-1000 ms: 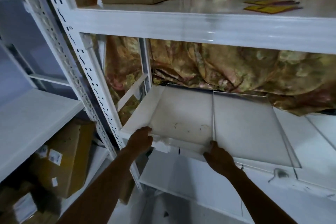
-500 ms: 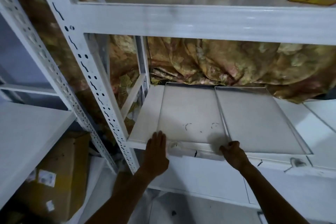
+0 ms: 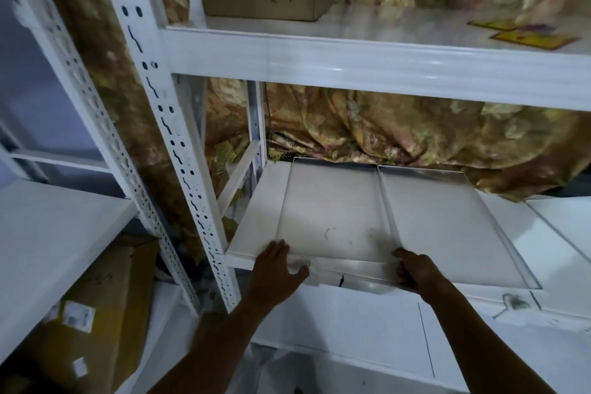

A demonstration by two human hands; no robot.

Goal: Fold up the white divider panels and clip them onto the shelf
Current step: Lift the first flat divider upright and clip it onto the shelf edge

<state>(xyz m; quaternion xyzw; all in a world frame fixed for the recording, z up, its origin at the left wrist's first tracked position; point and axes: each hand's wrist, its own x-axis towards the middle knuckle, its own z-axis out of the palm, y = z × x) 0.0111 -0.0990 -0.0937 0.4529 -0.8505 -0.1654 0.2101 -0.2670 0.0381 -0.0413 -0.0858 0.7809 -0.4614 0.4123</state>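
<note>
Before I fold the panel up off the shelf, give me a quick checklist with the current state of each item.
1. Left hand on the front edge of the white divider panel: ok, resting flat at its left front corner.
2. Right hand gripping the front edge: ok, fingers curled over it near the centre crease.
3. Panel lying flat on the shelf: ok, not yet folded.
4. Headroom under the upper shelf beam: ok, open space above the panel.
5. Patterned cloth clear of the panel's rear edge: cannot tell, it bunches right behind it.
6. Clips engaged: cannot tell, none visible.
</note>
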